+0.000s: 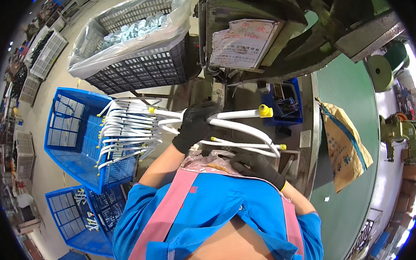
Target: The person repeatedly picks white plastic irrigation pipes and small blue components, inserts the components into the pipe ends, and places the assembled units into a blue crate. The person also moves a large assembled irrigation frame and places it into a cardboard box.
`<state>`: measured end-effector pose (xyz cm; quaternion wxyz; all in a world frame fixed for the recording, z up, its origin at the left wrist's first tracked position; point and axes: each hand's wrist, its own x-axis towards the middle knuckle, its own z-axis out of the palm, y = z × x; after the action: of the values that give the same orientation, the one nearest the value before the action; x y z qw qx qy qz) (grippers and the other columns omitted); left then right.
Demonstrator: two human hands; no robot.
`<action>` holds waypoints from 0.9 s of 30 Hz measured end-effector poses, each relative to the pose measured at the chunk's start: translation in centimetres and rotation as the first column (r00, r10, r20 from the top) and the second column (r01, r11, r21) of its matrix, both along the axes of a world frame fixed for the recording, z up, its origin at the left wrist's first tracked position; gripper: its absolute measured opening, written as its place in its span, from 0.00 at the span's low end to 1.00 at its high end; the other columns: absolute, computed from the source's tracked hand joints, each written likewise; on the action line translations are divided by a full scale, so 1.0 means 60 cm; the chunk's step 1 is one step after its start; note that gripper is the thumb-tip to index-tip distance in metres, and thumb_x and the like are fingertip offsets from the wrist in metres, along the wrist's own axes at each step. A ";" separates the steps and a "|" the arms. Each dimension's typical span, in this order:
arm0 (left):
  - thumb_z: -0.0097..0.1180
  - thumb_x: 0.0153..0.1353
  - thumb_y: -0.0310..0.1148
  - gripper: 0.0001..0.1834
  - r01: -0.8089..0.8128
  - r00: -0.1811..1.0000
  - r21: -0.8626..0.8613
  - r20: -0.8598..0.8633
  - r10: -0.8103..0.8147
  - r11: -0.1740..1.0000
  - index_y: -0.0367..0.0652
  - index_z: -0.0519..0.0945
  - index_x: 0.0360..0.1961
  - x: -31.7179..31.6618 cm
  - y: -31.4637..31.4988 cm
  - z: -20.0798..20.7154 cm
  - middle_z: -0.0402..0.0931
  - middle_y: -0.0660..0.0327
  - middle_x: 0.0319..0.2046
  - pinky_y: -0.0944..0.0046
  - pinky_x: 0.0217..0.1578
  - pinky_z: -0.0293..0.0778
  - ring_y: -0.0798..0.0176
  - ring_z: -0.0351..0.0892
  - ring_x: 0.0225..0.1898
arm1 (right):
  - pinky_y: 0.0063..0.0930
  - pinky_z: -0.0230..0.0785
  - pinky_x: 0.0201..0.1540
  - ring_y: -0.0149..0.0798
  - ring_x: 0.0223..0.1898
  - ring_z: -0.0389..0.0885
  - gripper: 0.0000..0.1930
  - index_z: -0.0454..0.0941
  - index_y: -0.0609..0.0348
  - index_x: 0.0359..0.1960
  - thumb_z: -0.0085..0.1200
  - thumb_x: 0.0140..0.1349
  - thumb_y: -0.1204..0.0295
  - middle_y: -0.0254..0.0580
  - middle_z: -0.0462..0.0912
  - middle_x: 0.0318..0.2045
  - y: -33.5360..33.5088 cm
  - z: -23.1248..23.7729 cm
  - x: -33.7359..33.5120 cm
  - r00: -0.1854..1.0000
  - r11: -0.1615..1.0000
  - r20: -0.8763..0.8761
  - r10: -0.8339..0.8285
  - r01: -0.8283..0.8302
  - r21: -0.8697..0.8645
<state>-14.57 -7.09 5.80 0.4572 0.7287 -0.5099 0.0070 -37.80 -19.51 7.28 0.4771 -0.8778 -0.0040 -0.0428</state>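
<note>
My left hand (198, 125), in a black glove, is closed around white bent tubes (238, 115) at the middle of the view. Their ends carry yellow caps (265, 111), and the tubes stick out to both sides of the fist. Below them a thinner white tube (237, 143) with yellow ends runs across, close above my lap. My right hand (257, 168), also black-gloved, lies low by the front of the pink apron (210, 164), just under that tube. Its fingers look stretched out to the left, with nothing visible in them.
Many similar white tubes (125, 129) hang over the edge of a blue crate (73, 153) at left. Behind it, a dark lined crate (139, 65) holds pale blue parts. A green machine (259, 28) stands ahead. A paper sack (343, 144) lies right; another blue crate (71, 217) is lower left.
</note>
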 end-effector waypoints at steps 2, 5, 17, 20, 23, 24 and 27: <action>0.67 0.43 0.28 0.15 0.123 0.980 -0.137 -0.141 -0.143 0.983 0.41 0.83 0.36 0.008 0.015 0.015 0.82 0.54 0.36 0.61 0.39 0.77 0.55 0.83 0.37 | 0.38 0.71 0.44 0.50 0.38 0.80 0.14 0.80 0.65 0.41 0.52 0.64 0.66 0.56 0.81 0.39 -0.032 -0.077 -0.065 0.973 0.977 -0.121 -0.195 0.203 0.061; 0.67 0.43 0.35 0.16 0.318 0.842 -0.245 -0.371 -0.392 0.916 0.39 0.81 0.34 0.045 0.061 0.042 0.80 0.53 0.34 0.59 0.38 0.75 0.52 0.80 0.36 | 0.37 0.71 0.44 0.48 0.38 0.80 0.13 0.81 0.65 0.40 0.52 0.64 0.66 0.54 0.82 0.39 -0.084 -0.169 -0.147 0.851 0.888 -0.308 -0.426 0.459 0.041; 0.63 0.53 0.35 0.13 -0.272 0.560 -0.208 -0.828 -0.021 0.940 0.41 0.79 0.37 0.120 0.183 -0.140 0.78 0.62 0.30 0.64 0.40 0.74 0.65 0.78 0.34 | 0.34 0.72 0.43 0.41 0.39 0.81 0.11 0.81 0.64 0.39 0.54 0.61 0.68 0.47 0.83 0.39 -0.146 -0.206 -0.156 0.760 0.763 -0.302 -0.575 0.632 0.136; 0.59 0.58 0.42 0.17 -0.249 0.921 0.210 -0.249 0.298 0.946 0.42 0.79 0.43 0.151 0.232 -0.146 0.81 0.60 0.32 0.57 0.44 0.75 0.57 0.80 0.37 | 0.33 0.72 0.43 0.39 0.39 0.81 0.11 0.81 0.64 0.38 0.54 0.61 0.69 0.45 0.84 0.39 -0.132 -0.199 -0.113 0.772 0.719 -0.291 -0.565 0.633 0.285; 0.59 0.58 0.42 0.14 -0.168 0.637 0.607 -0.534 0.555 0.777 0.40 0.82 0.30 0.198 0.268 -0.097 0.80 0.59 0.23 0.60 0.34 0.76 0.58 0.81 0.29 | 0.32 0.72 0.42 0.38 0.39 0.81 0.11 0.81 0.64 0.38 0.54 0.60 0.69 0.44 0.84 0.39 -0.097 -0.195 -0.055 0.827 0.540 -0.283 -0.487 0.539 0.647; 0.57 0.59 0.36 0.09 -0.209 0.672 0.584 -0.497 0.549 0.784 0.41 0.83 0.34 0.217 0.263 -0.074 0.79 0.62 0.21 0.63 0.26 0.73 0.67 0.76 0.21 | 0.32 0.73 0.41 0.36 0.38 0.81 0.10 0.82 0.63 0.38 0.56 0.58 0.71 0.43 0.84 0.37 -0.090 -0.191 -0.030 0.863 0.804 -0.204 -0.462 0.505 0.314; 0.59 0.60 0.34 0.10 -0.364 0.877 0.276 -0.219 0.427 0.889 0.36 0.81 0.36 0.286 0.219 0.003 0.79 0.59 0.24 0.66 0.27 0.73 0.68 0.77 0.24 | 0.31 0.72 0.36 0.36 0.35 0.83 0.12 0.85 0.56 0.41 0.61 0.53 0.71 0.43 0.86 0.33 -0.041 -0.179 0.044 0.691 0.716 -0.303 -0.656 0.697 0.038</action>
<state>2.58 6.04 6.00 0.4259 0.8589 -0.2784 -0.0578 -35.16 -21.98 -3.46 0.4878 -0.7760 0.3879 -0.0968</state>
